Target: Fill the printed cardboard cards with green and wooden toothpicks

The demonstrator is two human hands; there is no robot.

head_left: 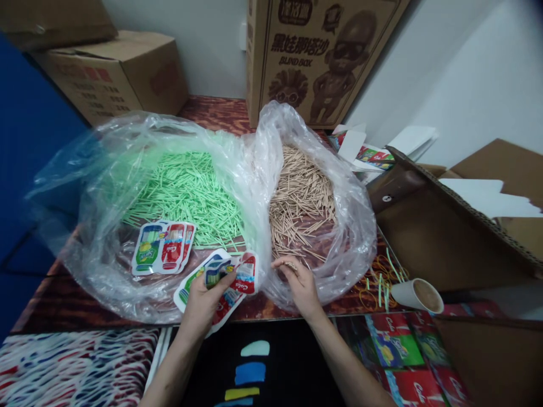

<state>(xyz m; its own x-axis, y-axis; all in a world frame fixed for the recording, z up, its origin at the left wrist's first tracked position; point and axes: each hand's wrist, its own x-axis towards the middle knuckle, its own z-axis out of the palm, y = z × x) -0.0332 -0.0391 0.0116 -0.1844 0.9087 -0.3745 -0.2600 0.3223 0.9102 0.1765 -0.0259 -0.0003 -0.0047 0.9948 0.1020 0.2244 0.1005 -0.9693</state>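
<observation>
My left hand (202, 299) grips a small stack of printed drink-shaped packets (231, 277), red, blue and green, at the table's near edge. My right hand (299, 280) is closed in a pinch on a few tan sticks (291, 264) at the front of the clear plastic bag (356, 226) that holds a heap of tan sticks (301, 198). To the left, a second clear bag (106, 186) holds a heap of green sticks (186, 189). More printed packets (163, 247) lie on that bag's front.
Cardboard boxes stand at the back left (123, 73) and back centre (318, 51). An open brown box (445, 226) sits on the right, with a white paper cup (418, 295) and loose rubber bands (377, 280) before it. Printed packet sheets (399, 362) lie at the lower right.
</observation>
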